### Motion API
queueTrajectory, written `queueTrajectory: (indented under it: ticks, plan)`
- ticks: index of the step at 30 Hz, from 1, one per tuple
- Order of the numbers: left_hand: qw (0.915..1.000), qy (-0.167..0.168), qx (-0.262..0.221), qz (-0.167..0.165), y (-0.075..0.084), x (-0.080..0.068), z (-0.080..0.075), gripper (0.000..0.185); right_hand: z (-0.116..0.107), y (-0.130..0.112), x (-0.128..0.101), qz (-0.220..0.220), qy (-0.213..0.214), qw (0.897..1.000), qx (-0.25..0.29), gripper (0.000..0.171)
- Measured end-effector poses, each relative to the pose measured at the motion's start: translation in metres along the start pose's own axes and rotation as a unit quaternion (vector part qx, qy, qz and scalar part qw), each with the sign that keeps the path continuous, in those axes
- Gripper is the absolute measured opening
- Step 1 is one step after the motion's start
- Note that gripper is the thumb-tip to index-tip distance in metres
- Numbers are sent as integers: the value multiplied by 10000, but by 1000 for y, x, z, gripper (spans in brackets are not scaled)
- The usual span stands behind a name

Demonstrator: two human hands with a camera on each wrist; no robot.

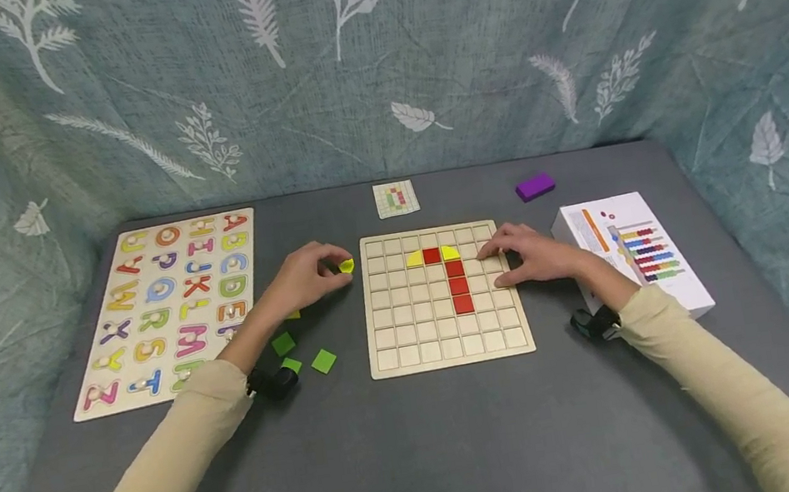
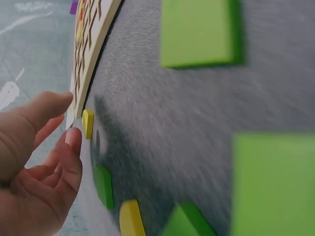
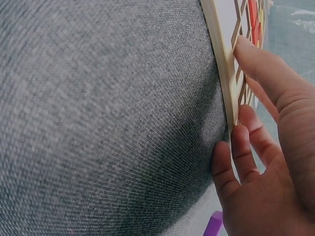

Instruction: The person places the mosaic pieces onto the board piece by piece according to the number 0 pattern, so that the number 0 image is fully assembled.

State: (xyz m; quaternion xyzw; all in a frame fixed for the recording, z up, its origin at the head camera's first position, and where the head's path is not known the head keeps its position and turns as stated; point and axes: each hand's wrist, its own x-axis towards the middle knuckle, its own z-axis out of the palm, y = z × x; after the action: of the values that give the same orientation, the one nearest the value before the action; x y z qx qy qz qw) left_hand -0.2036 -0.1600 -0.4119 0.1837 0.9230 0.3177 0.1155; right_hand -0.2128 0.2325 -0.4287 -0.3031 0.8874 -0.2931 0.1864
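Left hand: fingers of the left hand [image 1: 308, 277] are pinching a small yellow quarter-round wooden tile [image 1: 346, 266] at the tabletop, just beside the left edge of the square wooden grid board [image 1: 411, 361].

Right hand: the right hand [image 1: 535, 254] is lying with fingers spread and relaxed, fingertips [image 3: 246, 46] pressing the board's right edge and holding nothing.

Step in hand: judging from the pinch, the yellow tile is being picked up for the grid; the next move calls for lifting it over the rim and turning its curved side to fit a cell.

Tile: it is looking thin, flat-faced and bright yellow, seen edge-on in the left wrist view [image 2: 87, 123].

Board: two yellow tiles [image 1: 414, 258] are flanking the top of a red column of square tiles [image 1: 458, 286] in the upper rows.

Around: loose green square tiles [image 1: 323, 361] are lying near the left wrist, a wooden alphabet puzzle [image 1: 169, 311] to the left, a small pattern card [image 1: 396, 198] and a purple block [image 1: 534, 187] behind, a white printed box [image 1: 630, 251] to the right, all on grey table cloth [image 1: 422, 444].
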Motion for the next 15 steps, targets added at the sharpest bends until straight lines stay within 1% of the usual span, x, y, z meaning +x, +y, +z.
queueTrajectory:
  ticks: [3,7,11,15]
  plan:
    - [10000,33,12,12,0,7,4,38,1,1,-1,-9,-32,10000,-2,44]
    - [9997,25,229,-69,2,14,6,38,2,1,-1,-34,-29,10000,-12,44]
    - [9984,-87,542,-157,5,18,7,39,0,0,-1,-43,-2,10000,10,45]
    - [9967,-237,736,-264,8,20,5,42,-1,0,0,-74,-6,10000,-26,45]
